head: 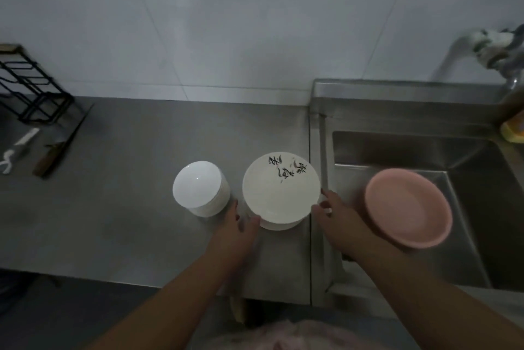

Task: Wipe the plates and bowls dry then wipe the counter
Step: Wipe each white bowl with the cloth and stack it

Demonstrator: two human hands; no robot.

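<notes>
Both hands at the white round plate with black brush lettering (281,186), top of a short stack of white plates on the grey stainless steel counter (127,207). Left hand (237,229): thumb tip against the stack's near-left edge, remaining fingers extended along the counter beside it; whether they curl under the rim cannot be told (dim light, some blur). Right hand (336,215): thumb and fingertips on the near-right rim of the top plate, fingers lightly bent, pinching the edge. Stack sits close to the counter's right end, just beside the raised lip of the steel sink (397,151).

Left of the stack, near but apart: a stack of plain white bowls (200,188), upright, glossy highlight inside the top one.

Right of the right hand: a pink round plastic dish (408,207), tilted, over the sink's near-left corner; its support is hidden behind the wrist.

Far left of counter: black wire rack (31,88) against the white tiled wall (226,37); in front of it a wooden-handled knife (61,145) and a white-handled utensil (19,148), lying flat. Far right: metal tap (496,49) wrapped with cloth, and a yellow object (513,129) on the sink ledge, partly cut off.
</notes>
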